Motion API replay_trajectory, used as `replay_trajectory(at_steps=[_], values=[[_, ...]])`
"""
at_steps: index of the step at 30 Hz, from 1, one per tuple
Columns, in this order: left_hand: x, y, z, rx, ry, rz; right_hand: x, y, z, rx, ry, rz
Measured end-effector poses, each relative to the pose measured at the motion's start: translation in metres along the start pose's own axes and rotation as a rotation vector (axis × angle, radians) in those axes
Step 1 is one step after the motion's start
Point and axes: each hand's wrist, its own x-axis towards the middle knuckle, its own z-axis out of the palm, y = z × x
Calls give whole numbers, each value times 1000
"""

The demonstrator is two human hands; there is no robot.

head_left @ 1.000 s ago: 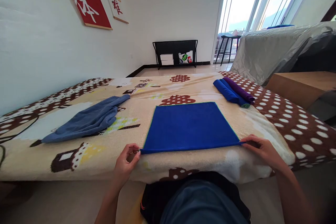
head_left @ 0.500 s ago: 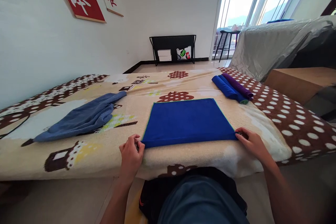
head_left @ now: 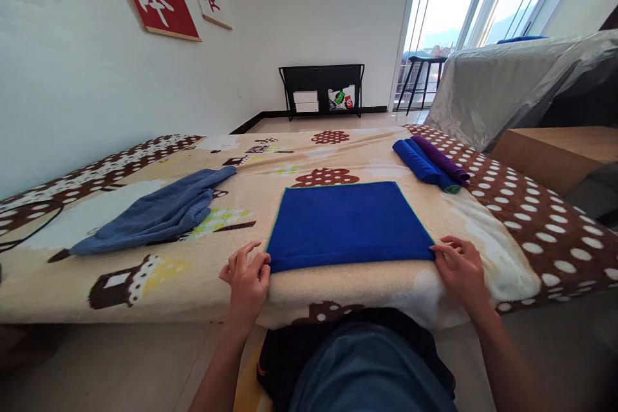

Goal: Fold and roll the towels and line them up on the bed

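Note:
A blue towel (head_left: 350, 222) with green edging lies spread flat on the patterned blanket, a narrow strip turned over along its near edge. My left hand (head_left: 247, 280) is at the near left corner, its thumb and fingertips loosely closed on the cloth. At the near right corner, my right hand (head_left: 461, 270) pinches the edge lightly between thumb and finger, the other fingers curled above. Rolled blue cloths (head_left: 420, 164) and a purple roll (head_left: 441, 158) lie together beyond the towel's far right corner. To the left, a grey-blue cloth (head_left: 154, 212) lies crumpled.
The blanket (head_left: 333, 283) covers a bed, with a brown polka-dot border. A cardboard box (head_left: 555, 148) and a plastic-covered piece of furniture (head_left: 521, 77) stand at the right. A black rack (head_left: 321, 90) is against the far wall. A dark cable (head_left: 36, 232) loops at the left edge.
My fingers have loosened and shifted slightly at both near corners, and the turned strip now lies flatter. The view has moved a little to the left. The other cloths stay put.

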Motion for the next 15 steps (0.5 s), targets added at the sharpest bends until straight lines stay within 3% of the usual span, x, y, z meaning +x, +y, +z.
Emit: replay_trajectory(at_steps=[6, 15], values=[[-2, 11, -7, 68, -19, 27, 3, -8, -5, -50, -18, -45], [-2, 41, -6, 199, 80, 17, 13, -66, 2, -419, 27, -1]])
